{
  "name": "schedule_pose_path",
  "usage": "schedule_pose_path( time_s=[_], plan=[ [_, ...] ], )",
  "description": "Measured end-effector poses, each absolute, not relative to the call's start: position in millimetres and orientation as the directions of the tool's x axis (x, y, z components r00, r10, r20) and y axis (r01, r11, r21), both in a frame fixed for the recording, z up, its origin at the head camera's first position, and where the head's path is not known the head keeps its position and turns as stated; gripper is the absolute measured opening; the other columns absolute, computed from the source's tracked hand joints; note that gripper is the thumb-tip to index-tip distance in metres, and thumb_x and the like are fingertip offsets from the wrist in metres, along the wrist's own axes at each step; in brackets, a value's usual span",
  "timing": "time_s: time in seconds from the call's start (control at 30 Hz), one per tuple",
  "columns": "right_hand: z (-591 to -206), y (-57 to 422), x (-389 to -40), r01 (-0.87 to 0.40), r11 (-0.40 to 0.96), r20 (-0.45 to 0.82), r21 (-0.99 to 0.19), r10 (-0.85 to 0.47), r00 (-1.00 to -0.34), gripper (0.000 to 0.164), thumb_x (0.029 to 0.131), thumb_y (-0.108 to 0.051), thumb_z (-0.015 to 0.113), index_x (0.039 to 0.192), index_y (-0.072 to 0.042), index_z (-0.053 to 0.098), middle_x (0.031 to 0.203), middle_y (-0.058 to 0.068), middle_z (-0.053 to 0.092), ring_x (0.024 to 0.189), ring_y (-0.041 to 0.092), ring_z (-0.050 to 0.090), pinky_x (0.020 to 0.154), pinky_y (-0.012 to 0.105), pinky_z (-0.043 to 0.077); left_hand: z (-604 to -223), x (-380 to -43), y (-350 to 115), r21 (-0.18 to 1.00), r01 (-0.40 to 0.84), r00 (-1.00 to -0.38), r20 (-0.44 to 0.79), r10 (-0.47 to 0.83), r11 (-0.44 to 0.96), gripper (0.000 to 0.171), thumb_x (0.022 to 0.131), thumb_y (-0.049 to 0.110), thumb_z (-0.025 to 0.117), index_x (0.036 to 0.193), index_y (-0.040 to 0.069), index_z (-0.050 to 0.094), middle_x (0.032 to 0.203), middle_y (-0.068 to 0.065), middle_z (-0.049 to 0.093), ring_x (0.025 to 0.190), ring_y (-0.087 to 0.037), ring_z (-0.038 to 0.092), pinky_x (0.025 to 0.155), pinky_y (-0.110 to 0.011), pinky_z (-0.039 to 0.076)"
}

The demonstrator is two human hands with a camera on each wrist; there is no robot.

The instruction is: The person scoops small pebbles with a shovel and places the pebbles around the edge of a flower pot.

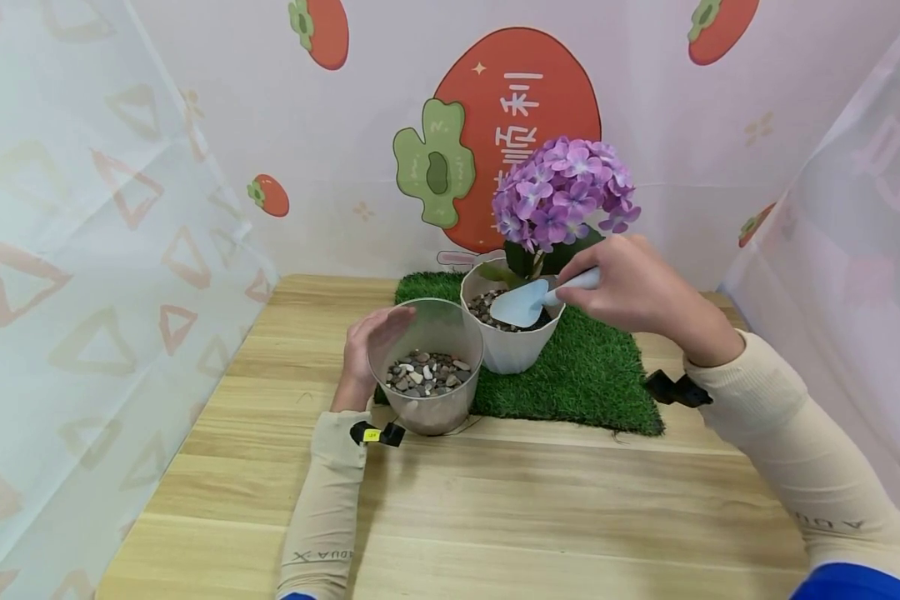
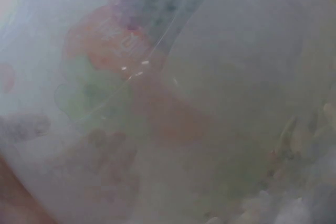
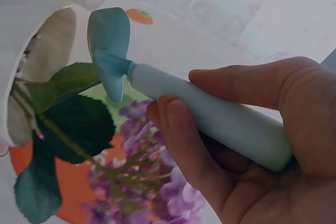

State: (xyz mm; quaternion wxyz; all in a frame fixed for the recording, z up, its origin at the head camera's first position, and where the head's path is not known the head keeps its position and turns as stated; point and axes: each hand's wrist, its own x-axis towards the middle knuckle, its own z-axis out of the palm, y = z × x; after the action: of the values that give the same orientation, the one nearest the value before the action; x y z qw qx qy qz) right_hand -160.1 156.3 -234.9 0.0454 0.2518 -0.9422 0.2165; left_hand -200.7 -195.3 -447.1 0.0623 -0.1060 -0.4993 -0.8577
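My right hand (image 1: 633, 287) grips the pale handle of a small light-blue trowel (image 1: 521, 304). The trowel's blade is tilted over the mouth of a white flowerpot (image 1: 510, 352), which has pebbles (image 1: 483, 307) and dark material inside. Out of that pot rises a purple hydrangea (image 1: 566, 192) with green leaves (image 3: 73, 127). On the left, my left hand (image 1: 367, 346) holds the side of a clear plastic container (image 1: 427, 412), its fingers reaching round the far wall. Mixed pebbles (image 1: 429, 373) cover the container's bottom. The left wrist view looks hazily through the clear wall.
A mat of artificial grass (image 1: 592, 379) lies under the flowerpot and reaches the container. Both stand at the back of a wooden table (image 1: 540, 508). Printed fabric walls (image 1: 330, 125) enclose the table at the back and both sides.
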Motion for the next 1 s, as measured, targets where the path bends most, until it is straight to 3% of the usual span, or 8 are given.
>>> schedule_pose_path(
  time_s=[0.3, 0.57, 0.77, 1.0],
  plan=[
    [-219, 132, -164, -0.564, 0.736, 0.191, -0.373, -0.535, -0.823, 0.015, 0.090, -0.012, 0.072, 0.097, -0.013, 0.086, 0.061, -0.002, 0.064, 0.047, 0.008, 0.040, 0.047, 0.023, 0.036, -448, -202, -195, 0.831, 0.234, -0.960, 0.280, 0.015, -0.504, 0.036, 0.111, 0.009, 0.040, 0.122, -0.008, 0.070, 0.122, -0.020, 0.078, 0.119, -0.031, 0.075, 0.119, -0.046, 0.052],
    [-222, 105, -174, -0.624, 0.686, 0.150, -0.374, -0.619, -0.770, 0.012, 0.090, -0.011, 0.074, 0.093, -0.007, 0.085, 0.074, 0.002, 0.077, 0.049, 0.012, 0.051, 0.046, 0.022, 0.041, -448, -201, -196, 0.839, 0.230, -0.963, 0.268, 0.007, -0.493, 0.038, 0.112, 0.007, 0.038, 0.124, -0.012, 0.068, 0.121, -0.020, 0.078, 0.118, -0.031, 0.075, 0.118, -0.047, 0.052],
    [-227, 84, -181, -0.665, 0.664, 0.098, -0.341, -0.679, -0.728, 0.012, 0.087, -0.009, 0.074, 0.092, -0.005, 0.085, 0.077, 0.005, 0.078, 0.049, 0.011, 0.047, 0.049, 0.024, 0.043, -448, -201, -196, 0.839, 0.226, -0.965, 0.263, 0.006, -0.495, 0.038, 0.112, 0.008, 0.038, 0.121, -0.007, 0.071, 0.119, -0.016, 0.079, 0.117, -0.030, 0.075, 0.117, -0.044, 0.054],
    [-229, 61, -193, -0.709, 0.640, 0.011, -0.295, -0.740, -0.673, 0.019, 0.084, -0.006, 0.068, 0.074, -0.013, 0.083, 0.063, -0.006, 0.066, 0.052, 0.007, 0.037, 0.057, 0.024, 0.040, -451, -203, -198, 0.828, 0.248, -0.949, 0.312, 0.045, -0.503, 0.037, 0.112, 0.009, 0.040, 0.122, -0.007, 0.071, 0.121, -0.016, 0.079, 0.119, -0.028, 0.075, 0.117, -0.041, 0.054]
  ],
)
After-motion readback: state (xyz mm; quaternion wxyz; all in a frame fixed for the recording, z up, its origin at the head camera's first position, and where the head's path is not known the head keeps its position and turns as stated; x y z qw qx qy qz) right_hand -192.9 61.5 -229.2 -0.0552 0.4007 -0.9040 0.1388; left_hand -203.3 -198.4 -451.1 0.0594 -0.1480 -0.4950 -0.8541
